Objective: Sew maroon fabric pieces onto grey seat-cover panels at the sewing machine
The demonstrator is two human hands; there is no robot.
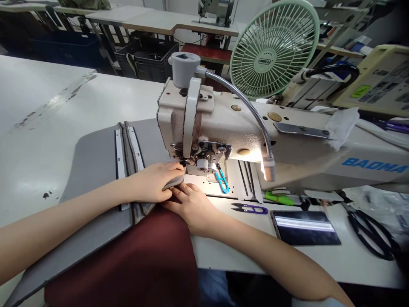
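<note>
A grey padded fabric panel point(92, 149) with white strips along its seams lies under the sewing machine point(183, 115), and a dark red section point(137, 260) of the work hangs toward my lap. My left hand point(156, 181) is closed over a folded grey edge close to the needle area, thumb below and fingers on top. Just right of it, my right hand point(194, 209) pinches the lower edge of the same work, its fingertips touching the fold. The needle and presser foot are mostly hidden behind my left fingers and the machine head.
Blue thread snips point(222, 179) lie on the machine bed. Purple snips point(251, 208), a phone point(306, 228) and black scissors point(372, 234) rest to the right. A lit gooseneck lamp point(268, 168) bends over the bed. Behind stands a green fan point(275, 49).
</note>
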